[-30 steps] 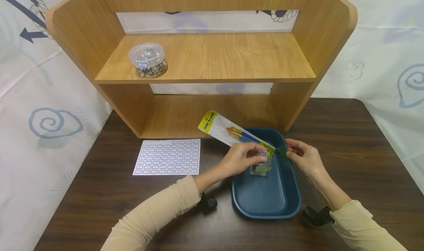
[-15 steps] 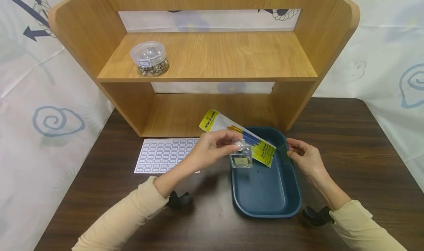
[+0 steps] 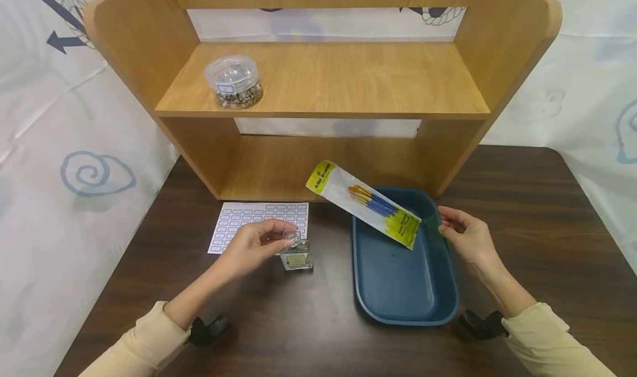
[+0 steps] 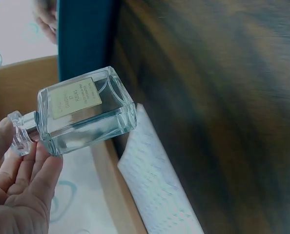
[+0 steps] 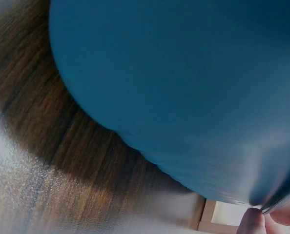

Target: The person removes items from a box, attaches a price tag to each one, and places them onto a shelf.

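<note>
My left hand point(image 3: 251, 251) pinches the clear stopper of a square glass perfume bottle point(image 3: 297, 261). The bottle hangs left of the blue tray, by the right edge of a label sheet point(image 3: 230, 222); whether its base touches the table I cannot tell. In the left wrist view a pale yellow label shows on the bottle point(image 4: 93, 114). My right hand point(image 3: 468, 241) pinches the right rim of the blue plastic tray point(image 3: 398, 288); the right wrist view has thumb and fingers at that rim. A packet of artist brushes point(image 3: 365, 205) lies slantwise, partly in the tray, its upper end past the rim.
Behind the tray stands a two-tier wooden shelf point(image 3: 343, 78). A round clear jar point(image 3: 235, 81) with small metal pieces is on its upper board, at the left. Dark wood-grain table point(image 3: 318, 333) surrounds the tray, and a patterned cloth point(image 3: 99, 211) hangs around.
My left hand has lifted the perfume bottle out of the tray and carried it left, to beside the label sheet. The right hand has stayed on the tray's rim.
</note>
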The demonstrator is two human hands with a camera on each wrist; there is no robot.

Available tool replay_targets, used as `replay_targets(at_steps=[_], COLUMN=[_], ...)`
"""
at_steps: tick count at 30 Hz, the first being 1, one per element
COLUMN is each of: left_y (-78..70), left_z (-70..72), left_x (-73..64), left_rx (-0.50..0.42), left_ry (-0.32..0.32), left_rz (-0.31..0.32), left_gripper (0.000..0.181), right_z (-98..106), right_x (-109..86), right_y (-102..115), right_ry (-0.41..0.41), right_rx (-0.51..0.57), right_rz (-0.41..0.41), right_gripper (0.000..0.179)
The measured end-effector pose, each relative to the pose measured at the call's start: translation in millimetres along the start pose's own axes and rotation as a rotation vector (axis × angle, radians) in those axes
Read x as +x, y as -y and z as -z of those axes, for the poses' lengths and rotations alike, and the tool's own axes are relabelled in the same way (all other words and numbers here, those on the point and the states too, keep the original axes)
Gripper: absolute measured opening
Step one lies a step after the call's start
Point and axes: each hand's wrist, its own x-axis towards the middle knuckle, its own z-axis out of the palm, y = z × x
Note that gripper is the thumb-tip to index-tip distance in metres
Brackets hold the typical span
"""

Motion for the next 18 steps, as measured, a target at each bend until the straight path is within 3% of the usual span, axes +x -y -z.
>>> replay_targets(at_steps=[6,11,18], left_y=[13.7,19.0,22.6], left_z=[4.3,5.3,5.1], left_x=[-12.5,-19.0,-22.2], left_rx=[-0.016,-0.021,-0.030], left_ry=[0.037,0.091,0.108], left_rz=[-0.014,-0.060,-0.092], left_gripper=[0.025,0.024,0.024], right_z=[1.2,1.1,-0.1], right_x=[-0.3,0.5,0.8], right_y=[0.4,-0.1,-1.0], right_ry=[0.002,0.002,-0.001], right_rx=[-0.027,-0.028,-0.023], right_rz=[-0.008,-0.010,0.003], right_gripper=[0.042,0.042,0.042])
